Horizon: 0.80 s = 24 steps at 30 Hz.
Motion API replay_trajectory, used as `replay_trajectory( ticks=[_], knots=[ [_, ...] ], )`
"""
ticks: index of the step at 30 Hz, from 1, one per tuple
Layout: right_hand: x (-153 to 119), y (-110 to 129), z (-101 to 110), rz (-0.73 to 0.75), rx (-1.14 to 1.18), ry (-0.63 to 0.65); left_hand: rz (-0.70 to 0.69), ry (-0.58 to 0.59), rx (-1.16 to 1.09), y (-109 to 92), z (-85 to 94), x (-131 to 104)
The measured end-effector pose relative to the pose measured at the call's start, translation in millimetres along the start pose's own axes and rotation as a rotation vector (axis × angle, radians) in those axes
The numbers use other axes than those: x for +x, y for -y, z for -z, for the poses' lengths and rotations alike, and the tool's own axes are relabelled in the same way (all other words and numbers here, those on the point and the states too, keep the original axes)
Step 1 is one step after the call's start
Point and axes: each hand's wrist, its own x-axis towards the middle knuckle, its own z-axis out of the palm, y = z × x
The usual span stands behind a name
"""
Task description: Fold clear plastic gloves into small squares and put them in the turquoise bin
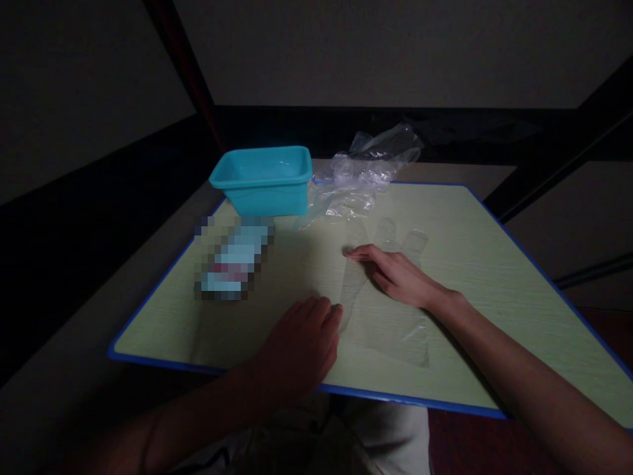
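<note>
A clear disposable plastic glove [390,330] lies spread on the table, its fingers pointing away from me and its cuff towards me. My left hand [306,343] is closed at the glove's lower left edge, thumb against the curled fingers, with the plastic's edge at the fingertips. Over the upper part of the glove rests my right hand [403,277]. Its fingers reach left, and their tips touch the leftmost glove finger; the thumb is apart below them. Part of the glove is hidden under this hand.
A turquoise plastic basin [271,201] stands at the back left of the pale table [475,264], which has a blue rim. Beside it, crumpled clear plastic [363,171] reaches past the back edge. A blurred-out light blue item [237,257] lies at the left.
</note>
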Motion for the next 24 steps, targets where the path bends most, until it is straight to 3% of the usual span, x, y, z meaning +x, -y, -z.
replay_trajectory(
  ticks=[19, 24],
  knots=[
    [-0.2, 0.8, 0.9, -0.015, -0.003, 0.005, -0.113, -0.089, -0.071, -11.8, 0.2, -38.2],
    [-1.0, 0.2, 1.1, -0.011, 0.013, 0.004, -0.173, -0.173, -0.257, 1.2, 8.6, -26.3]
  ],
)
